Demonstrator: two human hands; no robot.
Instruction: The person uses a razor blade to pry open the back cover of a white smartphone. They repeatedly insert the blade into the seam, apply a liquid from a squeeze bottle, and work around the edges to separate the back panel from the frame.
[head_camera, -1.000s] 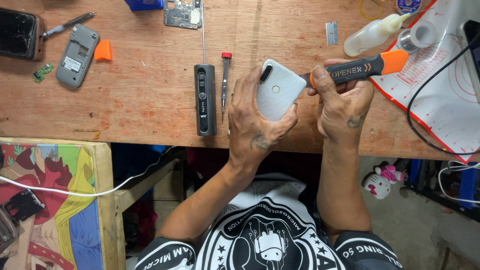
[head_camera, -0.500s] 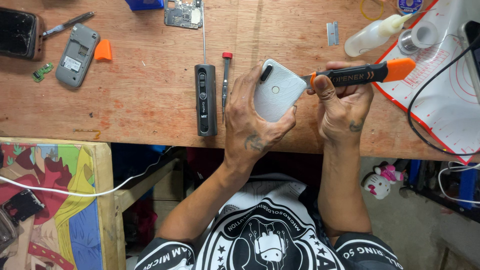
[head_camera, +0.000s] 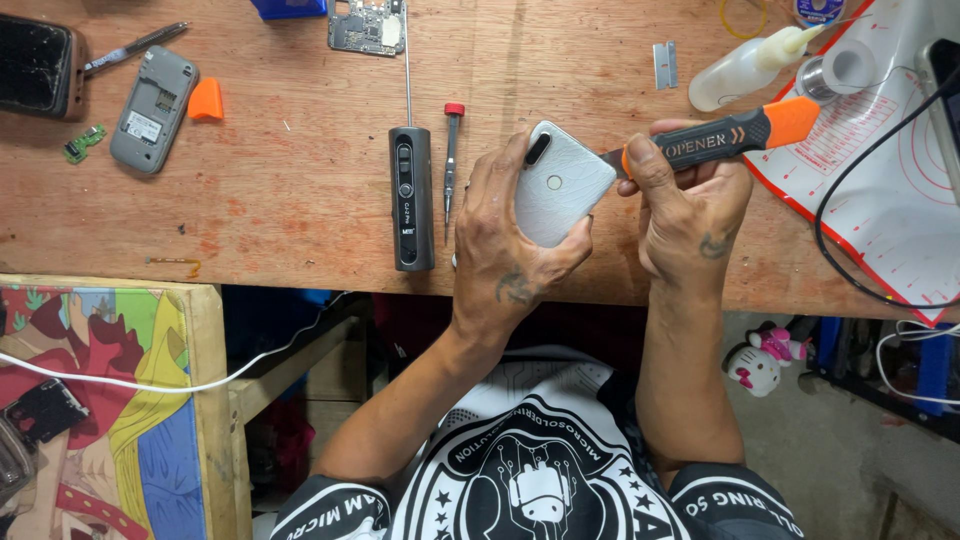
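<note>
on the wooden counter (head_camera: 300, 180) lay a black electric screwdriver (head_camera: 412, 198) beside a red-capped precision screwdriver (head_camera: 452, 165). far left sat a grey phone body (head_camera: 153, 110), an orange pick (head_camera: 206, 101) and a cracked dark phone (head_camera: 36, 66). a green circuit board (head_camera: 367, 25), a razor blade (head_camera: 665, 64) and a squeeze bottle (head_camera: 745, 68) lay along the top.

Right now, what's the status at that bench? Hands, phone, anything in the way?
Left hand grips white phone, back up. Right hand holds orange-and-black pry tool, blade at phone's edge. Screwdriver and black handle lie left, apart.
</note>
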